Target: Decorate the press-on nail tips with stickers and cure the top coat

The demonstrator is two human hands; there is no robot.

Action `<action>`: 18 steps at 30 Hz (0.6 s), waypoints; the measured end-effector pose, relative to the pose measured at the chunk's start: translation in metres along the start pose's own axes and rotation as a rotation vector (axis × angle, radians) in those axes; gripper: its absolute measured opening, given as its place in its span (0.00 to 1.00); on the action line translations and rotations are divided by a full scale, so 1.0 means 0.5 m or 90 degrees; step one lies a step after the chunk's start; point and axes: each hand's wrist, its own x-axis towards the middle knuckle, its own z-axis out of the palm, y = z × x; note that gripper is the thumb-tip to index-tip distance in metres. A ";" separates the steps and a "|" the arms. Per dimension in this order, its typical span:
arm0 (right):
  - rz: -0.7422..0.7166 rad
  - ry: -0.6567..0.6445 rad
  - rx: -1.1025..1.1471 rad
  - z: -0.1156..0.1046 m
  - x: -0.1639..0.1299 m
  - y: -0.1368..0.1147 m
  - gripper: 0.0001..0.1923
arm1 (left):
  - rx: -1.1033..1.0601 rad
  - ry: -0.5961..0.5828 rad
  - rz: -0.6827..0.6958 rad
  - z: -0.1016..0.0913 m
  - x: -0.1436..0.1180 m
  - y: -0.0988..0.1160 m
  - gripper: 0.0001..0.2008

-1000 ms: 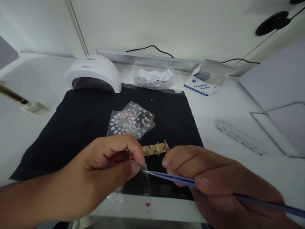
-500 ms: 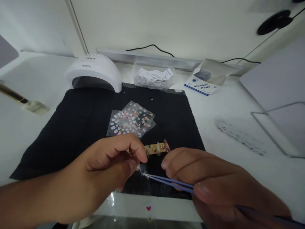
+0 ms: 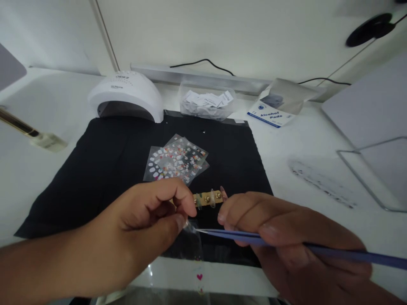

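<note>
One view, head camera: at the near edge of the black mat [image 3: 95, 169], the left hand [image 3: 140, 228] pinches a clear sticker film [image 3: 192, 243] in closed fingers; the right hand [image 3: 286, 237] grips blue tweezers [image 3: 241, 236], tips at the film. Judged mid-peel: no sticker lifted yet. Nail-tip holder [image 3: 208, 198] lies just beyond.

light: soft, even, bright | shadows: faint | edges: wide-angle bending | focus: near foreground slightly blurred

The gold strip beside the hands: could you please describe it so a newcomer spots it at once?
On the black mat, just nearer than the sticker sheets, lies a gold strip between the left hand and right hand. Only it carries clear nail tips.
</note>
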 end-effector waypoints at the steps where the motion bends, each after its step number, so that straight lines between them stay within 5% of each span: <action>1: 0.000 -0.006 0.019 0.001 0.002 0.001 0.12 | -0.002 -0.002 -0.006 0.000 0.000 0.000 0.02; 18: 0.009 -0.019 -0.009 -0.001 -0.006 -0.011 0.13 | 0.016 0.004 -0.006 0.001 -0.002 -0.004 0.02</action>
